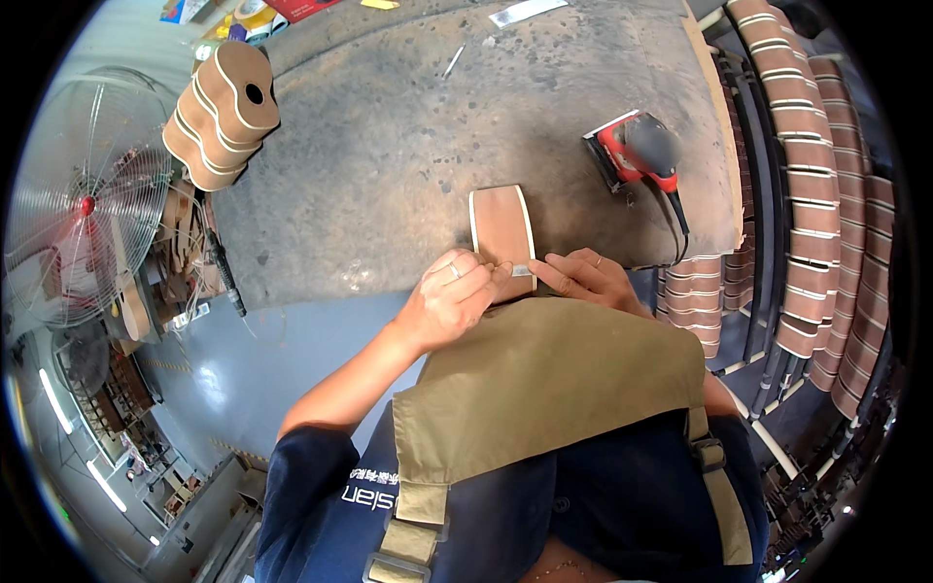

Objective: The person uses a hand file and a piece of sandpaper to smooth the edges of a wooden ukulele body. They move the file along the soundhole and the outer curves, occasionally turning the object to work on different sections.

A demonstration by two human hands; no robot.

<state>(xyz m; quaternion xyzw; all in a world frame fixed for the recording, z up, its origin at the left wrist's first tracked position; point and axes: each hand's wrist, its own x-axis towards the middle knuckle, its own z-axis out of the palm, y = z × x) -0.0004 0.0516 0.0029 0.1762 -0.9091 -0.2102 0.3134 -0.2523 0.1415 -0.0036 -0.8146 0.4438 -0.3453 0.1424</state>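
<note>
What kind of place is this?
It looks like a workshop, probably for making small guitars. You can see a stack of little guitar-shaped bodies, a red sander on the worn bench, and racked curvy, striped brown pieces.

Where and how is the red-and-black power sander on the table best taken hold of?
Probably grip the power sander by its rounded dark top, coming from above: that top faces up uncovered, and its curve should suit a palm. Avoid the end nearest the person, where the cord leaves the body.
</note>
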